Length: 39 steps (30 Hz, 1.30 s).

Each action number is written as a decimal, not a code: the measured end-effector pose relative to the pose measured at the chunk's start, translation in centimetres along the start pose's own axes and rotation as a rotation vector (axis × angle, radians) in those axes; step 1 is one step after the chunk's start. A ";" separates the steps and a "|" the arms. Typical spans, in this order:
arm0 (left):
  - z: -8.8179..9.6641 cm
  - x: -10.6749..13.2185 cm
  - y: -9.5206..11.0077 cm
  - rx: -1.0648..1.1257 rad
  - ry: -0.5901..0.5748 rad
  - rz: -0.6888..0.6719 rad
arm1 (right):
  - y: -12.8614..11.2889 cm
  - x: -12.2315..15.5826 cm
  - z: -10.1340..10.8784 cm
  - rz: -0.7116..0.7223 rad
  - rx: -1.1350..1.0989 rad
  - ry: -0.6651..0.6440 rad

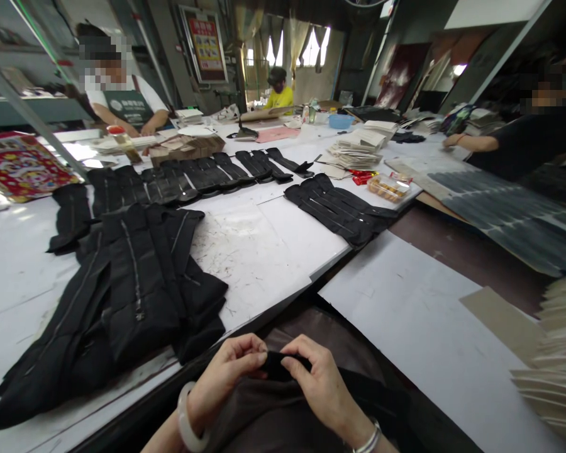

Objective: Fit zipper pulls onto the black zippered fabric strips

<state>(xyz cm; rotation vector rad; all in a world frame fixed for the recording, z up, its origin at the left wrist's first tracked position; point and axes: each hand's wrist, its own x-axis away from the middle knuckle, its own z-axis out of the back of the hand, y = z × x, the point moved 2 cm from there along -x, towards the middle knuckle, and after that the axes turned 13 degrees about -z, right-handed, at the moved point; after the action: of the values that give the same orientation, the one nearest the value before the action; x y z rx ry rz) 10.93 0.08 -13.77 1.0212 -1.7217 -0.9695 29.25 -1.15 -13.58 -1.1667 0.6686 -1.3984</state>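
Both hands are close together at the table's front edge, low in the view. Thumb and fingers of my left hand point(236, 363) pinch one end of a black fabric piece point(277, 366). My right hand point(316, 380) pinches the same fabric a short way to the right. Dark cloth below the hands merges with it, so its full shape is hidden. To the left lies a large pile of black zippered fabric pieces point(136, 277). A smaller stack of black zippered pieces point(337, 207) rests ahead, near the table edge.
A row of black pieces point(207, 173) crosses the white table point(249, 251). Paper stacks point(353, 151), a clear box of food point(389, 187) and a blue basin point(340, 121) stand beyond. Beige sheets point(554, 358) are at right. Co-workers point(127, 104) sit around the table.
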 end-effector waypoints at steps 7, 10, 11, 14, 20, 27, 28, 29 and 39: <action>0.1 -0.2 0.4 -0.352 -0.110 -0.091 | 0.5 -0.2 -1.4 0.018 -0.065 0.000; 0.2 -0.2 0.5 -0.532 -0.111 -0.162 | 0.3 -0.3 -1.2 0.032 -0.027 -0.026; 0.2 -0.2 0.4 -0.581 -0.101 -0.182 | 0.3 -0.3 -1.0 0.039 -0.003 -0.038; 0.3 0.0 0.4 -0.675 -0.090 -0.218 | 0.4 -0.2 -0.6 0.056 0.055 -0.065; -0.7 0.3 0.1 -0.761 -0.052 -0.303 | 0.5 -0.3 -1.6 0.077 0.092 -0.022; 0.3 0.7 -0.4 -0.668 0.013 -0.320 | 0.0 -1.0 -1.5 0.084 0.117 -0.033; 0.6 0.7 -0.4 -0.652 0.017 -0.309 | 0.1 -1.1 -1.2 0.079 0.121 -0.046; 0.9 0.7 -0.5 -0.635 0.019 -0.294 | 0.3 -1.1 -1.0 0.075 0.128 -0.056; 1.1 1.2 -0.2 -0.604 0.012 -0.267 | -0.3 -0.6 -1.5 0.157 0.192 -0.070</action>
<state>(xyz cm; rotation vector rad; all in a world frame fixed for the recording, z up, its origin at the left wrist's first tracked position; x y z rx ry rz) 9.61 -0.88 -14.00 0.8518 -1.1734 -1.5304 27.73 -0.82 -14.04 -0.9859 0.5516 -1.2548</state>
